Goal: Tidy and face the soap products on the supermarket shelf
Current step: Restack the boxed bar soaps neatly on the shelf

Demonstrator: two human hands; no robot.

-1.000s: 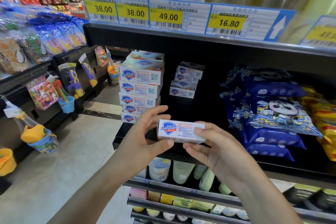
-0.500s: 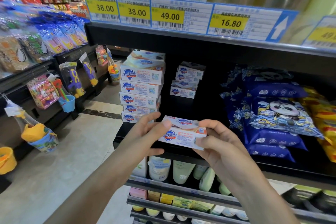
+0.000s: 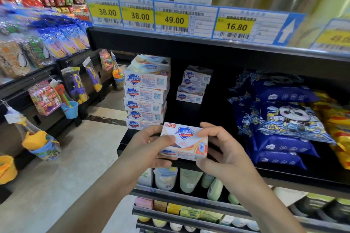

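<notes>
White cardboard soap box [image 3: 186,139], gripped by your left hand [image 3: 149,147] and right hand [image 3: 225,154], logo upward for facing; stack [image 3: 145,93] at eleven o'clock.

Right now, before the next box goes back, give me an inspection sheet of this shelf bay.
Surface: black shelf, bare gap between the soap stacks and its front edge.
Job's things: Safeguard soap box held in front of the shelf; tall stack at left; short stack further back.
Clutter: blue panda packs at right.
Hands: left hand and right hand both grip the box.
Cables: nothing seen.
Surroundings: price tags above; bottles below.
</notes>
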